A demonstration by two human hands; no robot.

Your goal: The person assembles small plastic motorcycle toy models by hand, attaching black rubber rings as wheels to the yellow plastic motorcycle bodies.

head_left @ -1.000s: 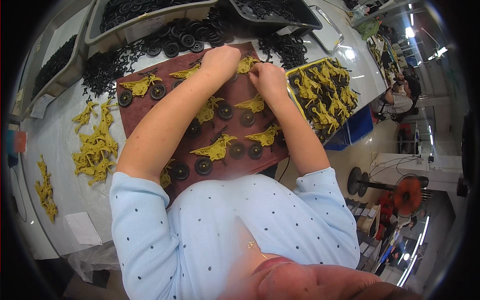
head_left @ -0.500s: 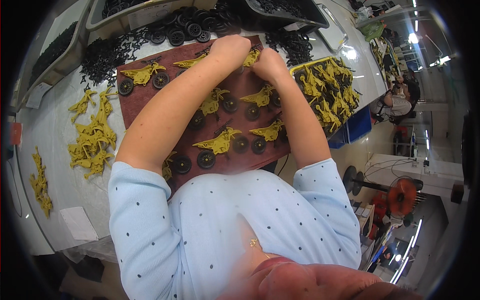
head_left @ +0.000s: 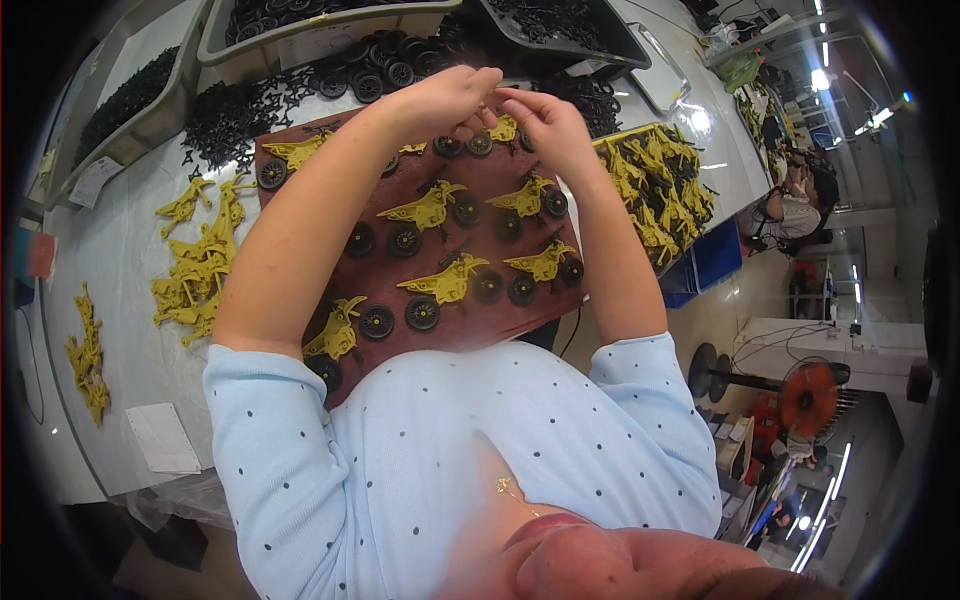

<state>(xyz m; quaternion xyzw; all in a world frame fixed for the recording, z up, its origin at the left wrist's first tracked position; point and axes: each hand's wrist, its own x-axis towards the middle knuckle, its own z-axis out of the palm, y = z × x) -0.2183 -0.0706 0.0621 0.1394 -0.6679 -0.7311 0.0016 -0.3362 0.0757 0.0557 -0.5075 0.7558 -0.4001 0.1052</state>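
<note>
Over the far edge of a dark red cloth point(head_left: 330, 225), my two hands meet almost fingertip to fingertip. My left hand point(head_left: 452, 102) has its fingers curled; whatever they hold, if anything, is hidden. My right hand point(head_left: 550, 122) pinches thumb and forefinger close beside it, and I cannot make out anything between them. Just under the hands lies a yellow toy motorbike body point(head_left: 503, 130) with black wheels point(head_left: 479, 144) next to it. Rows of similar yellow bodies point(head_left: 430, 207) lie on the cloth, each beside loose black wheels point(head_left: 404, 240).
Yellow parts point(head_left: 200, 265) are heaped left of the cloth. A tray of yellow-and-black pieces point(head_left: 655, 190) stands right, above a blue bin point(head_left: 718, 255). Black wheels point(head_left: 400, 73) and small black parts point(head_left: 230, 120) lie at the back, before grey bins point(head_left: 330, 25). Another person point(head_left: 790, 210) sits far right.
Both hands have lifted off the far yellow body and come closer together. The left hand has turned, showing its curled fingers. The view has shifted slightly.
</note>
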